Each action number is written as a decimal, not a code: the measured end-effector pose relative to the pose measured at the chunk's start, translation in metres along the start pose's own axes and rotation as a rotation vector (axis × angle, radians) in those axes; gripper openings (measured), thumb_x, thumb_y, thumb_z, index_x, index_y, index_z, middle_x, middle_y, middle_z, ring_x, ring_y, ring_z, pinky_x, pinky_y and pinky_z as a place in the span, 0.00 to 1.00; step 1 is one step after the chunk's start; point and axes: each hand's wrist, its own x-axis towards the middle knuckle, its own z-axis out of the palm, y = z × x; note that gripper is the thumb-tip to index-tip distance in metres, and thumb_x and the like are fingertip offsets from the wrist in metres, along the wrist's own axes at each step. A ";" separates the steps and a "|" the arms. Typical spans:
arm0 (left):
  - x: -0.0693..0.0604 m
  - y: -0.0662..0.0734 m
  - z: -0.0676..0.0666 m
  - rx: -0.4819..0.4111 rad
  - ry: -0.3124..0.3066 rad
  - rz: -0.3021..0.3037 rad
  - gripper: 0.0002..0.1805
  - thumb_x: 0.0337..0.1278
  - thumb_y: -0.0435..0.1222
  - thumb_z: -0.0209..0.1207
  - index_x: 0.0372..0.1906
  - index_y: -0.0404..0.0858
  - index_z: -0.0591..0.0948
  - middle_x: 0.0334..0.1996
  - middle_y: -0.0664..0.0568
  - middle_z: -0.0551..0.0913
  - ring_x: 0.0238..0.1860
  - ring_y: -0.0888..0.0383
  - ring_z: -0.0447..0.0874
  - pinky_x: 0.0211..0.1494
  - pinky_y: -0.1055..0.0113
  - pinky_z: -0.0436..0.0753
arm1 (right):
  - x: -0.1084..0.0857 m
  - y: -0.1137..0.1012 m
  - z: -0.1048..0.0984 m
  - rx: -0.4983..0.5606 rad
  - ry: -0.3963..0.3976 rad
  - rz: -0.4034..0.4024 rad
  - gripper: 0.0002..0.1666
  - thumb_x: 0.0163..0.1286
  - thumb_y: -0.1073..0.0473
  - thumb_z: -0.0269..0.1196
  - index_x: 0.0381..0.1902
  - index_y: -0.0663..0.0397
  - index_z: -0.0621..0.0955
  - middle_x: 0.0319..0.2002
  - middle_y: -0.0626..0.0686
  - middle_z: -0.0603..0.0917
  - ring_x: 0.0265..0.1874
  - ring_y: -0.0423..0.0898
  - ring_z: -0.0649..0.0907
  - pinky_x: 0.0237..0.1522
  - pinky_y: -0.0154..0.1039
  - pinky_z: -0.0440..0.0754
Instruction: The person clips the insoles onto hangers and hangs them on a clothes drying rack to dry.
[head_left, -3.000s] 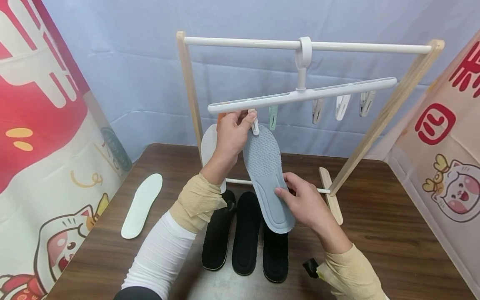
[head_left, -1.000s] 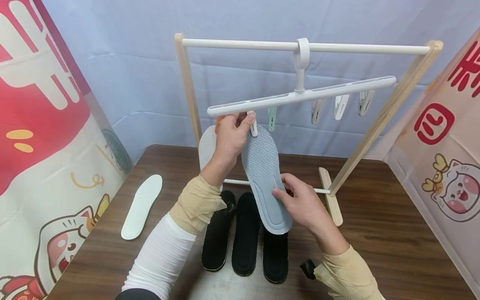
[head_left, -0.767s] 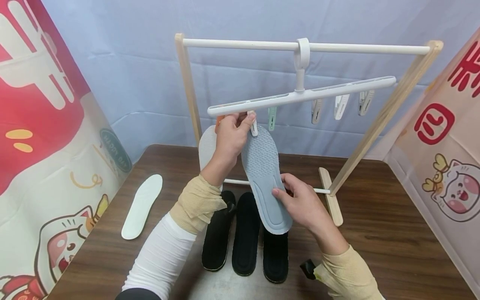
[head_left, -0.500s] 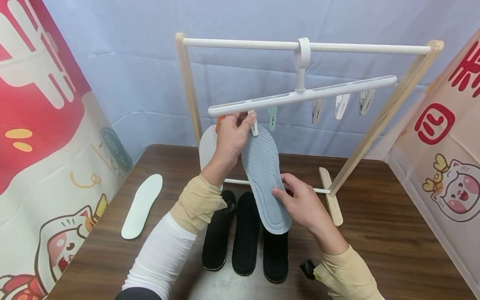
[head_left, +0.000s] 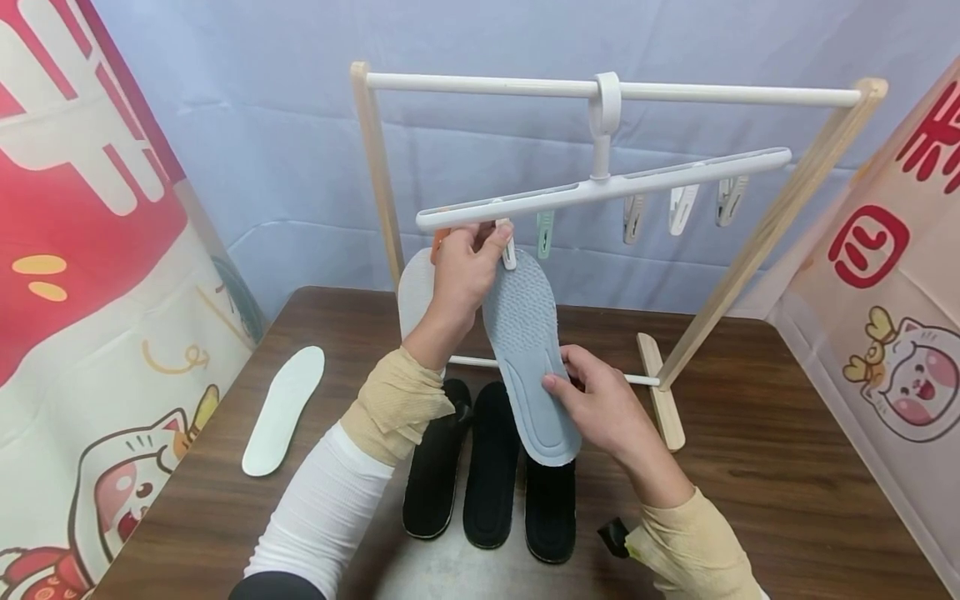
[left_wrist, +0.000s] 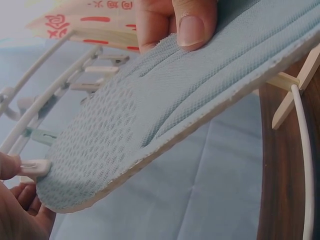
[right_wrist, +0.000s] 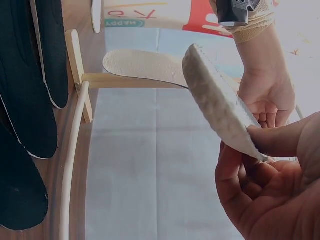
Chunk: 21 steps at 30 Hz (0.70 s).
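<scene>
My left hand [head_left: 465, 267] pinches a white clip [head_left: 510, 257] that hangs beneath a tilted white hanger [head_left: 525, 202]. In the left wrist view the clip [left_wrist: 36, 168] sits at the textured end of a grey-blue insole [left_wrist: 135, 110], over its edge. Lower down on the insole [head_left: 525, 325], my right hand [head_left: 609, 408] grips its side, thumb on the face and fingers behind. The right wrist view shows the insole's pale underside [right_wrist: 212, 100] in that hand. Behind my left hand hangs a whitish insole [head_left: 415, 292] below an orange clip [head_left: 439, 242], partly hidden.
A green clip [head_left: 544, 235] and several white or grey clips [head_left: 682, 210] hang along the hanger. The wooden rack [head_left: 780, 225] stands on the table. Several black insoles [head_left: 491, 475] lie in front of it, and a white insole [head_left: 285, 408] lies at the left.
Compared with three seconds ago, the lower end of the grey-blue insole and my right hand have shifted slightly left. My left hand stays on the white clip.
</scene>
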 end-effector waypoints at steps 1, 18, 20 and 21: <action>0.000 0.000 0.000 0.000 0.001 -0.001 0.19 0.72 0.37 0.60 0.60 0.31 0.80 0.55 0.42 0.84 0.52 0.60 0.79 0.57 0.69 0.77 | 0.000 0.000 0.000 0.000 0.000 0.000 0.17 0.75 0.60 0.62 0.58 0.58 0.78 0.40 0.54 0.87 0.37 0.47 0.84 0.39 0.45 0.80; 0.002 0.000 0.000 0.006 0.007 -0.006 0.20 0.72 0.37 0.60 0.60 0.30 0.80 0.58 0.42 0.82 0.59 0.56 0.79 0.62 0.66 0.77 | 0.001 0.000 0.002 0.019 -0.003 0.006 0.18 0.75 0.60 0.62 0.60 0.58 0.78 0.42 0.54 0.88 0.38 0.47 0.85 0.40 0.45 0.81; 0.001 0.000 0.000 0.003 0.008 -0.002 0.20 0.71 0.37 0.60 0.60 0.30 0.80 0.59 0.42 0.82 0.59 0.56 0.80 0.62 0.66 0.77 | 0.001 0.000 0.002 0.018 -0.004 0.007 0.18 0.75 0.60 0.62 0.60 0.58 0.77 0.42 0.54 0.88 0.39 0.47 0.85 0.40 0.46 0.82; 0.001 0.000 0.000 -0.001 0.007 0.001 0.20 0.71 0.37 0.60 0.60 0.30 0.80 0.59 0.42 0.82 0.59 0.56 0.80 0.62 0.66 0.77 | 0.001 0.000 0.002 0.017 -0.004 0.007 0.18 0.75 0.60 0.62 0.60 0.58 0.77 0.42 0.54 0.88 0.39 0.47 0.85 0.40 0.46 0.82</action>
